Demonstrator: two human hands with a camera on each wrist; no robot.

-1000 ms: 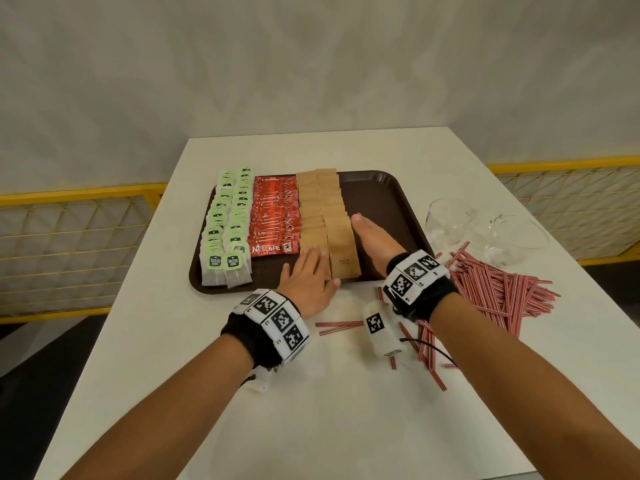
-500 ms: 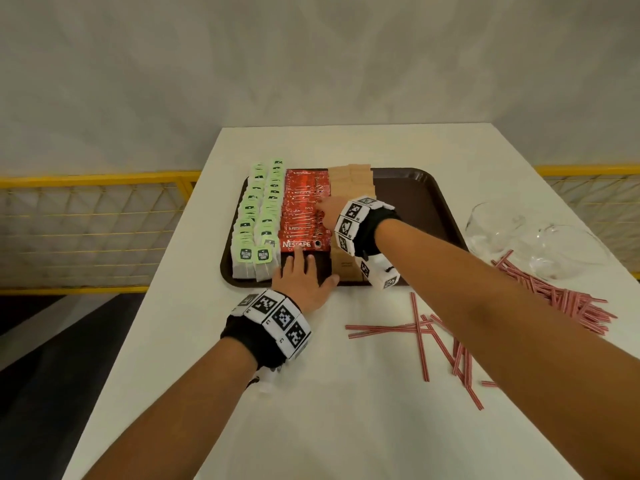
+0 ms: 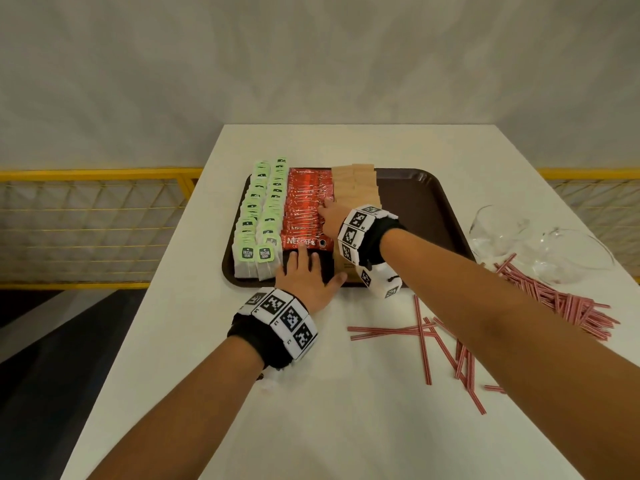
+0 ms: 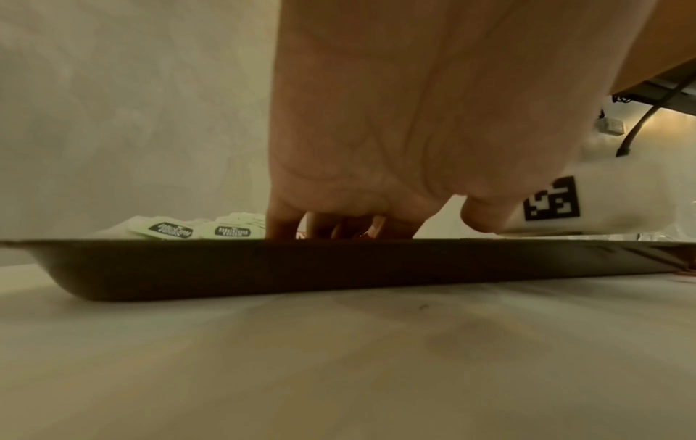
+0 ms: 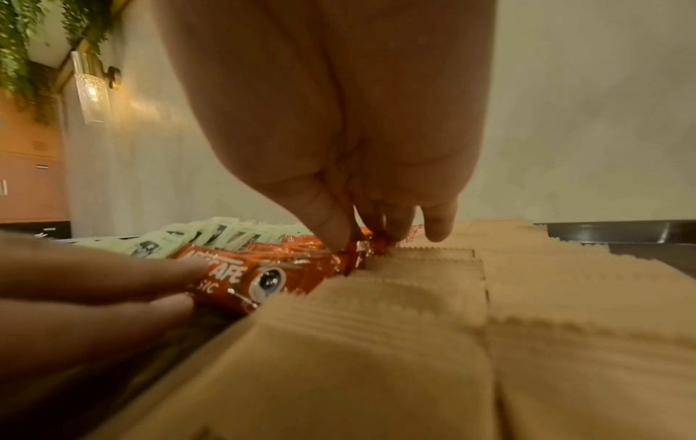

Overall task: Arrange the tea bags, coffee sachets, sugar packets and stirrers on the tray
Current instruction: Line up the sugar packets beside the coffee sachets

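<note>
A brown tray (image 3: 415, 192) holds rows of green tea bags (image 3: 263, 216), red coffee sachets (image 3: 304, 209) and tan sugar packets (image 3: 356, 185). My left hand (image 3: 308, 271) lies flat over the tray's near rim (image 4: 339, 262), its fingertips (image 5: 180, 277) against the front coffee sachet (image 5: 263, 277). My right hand (image 3: 330, 216) reaches across the sugar packets (image 5: 414, 327). Its straight fingers (image 5: 437, 226) point down at the seam between the coffee and sugar rows and touch the sachets' right ends. Red striped stirrers (image 3: 554, 299) lie in a heap on the table right of the tray.
A few loose stirrers (image 3: 433, 337) lie scattered near my right forearm. Two glass bowls (image 3: 498, 230) (image 3: 575, 254) stand at the table's right edge. The right part of the tray is bare. A yellow railing (image 3: 97, 174) runs behind the table's left side.
My right hand has crossed from the right side of the sugar packets to the seam between coffee and sugar. My left hand has slid left from the sugar row to the front coffee sachet.
</note>
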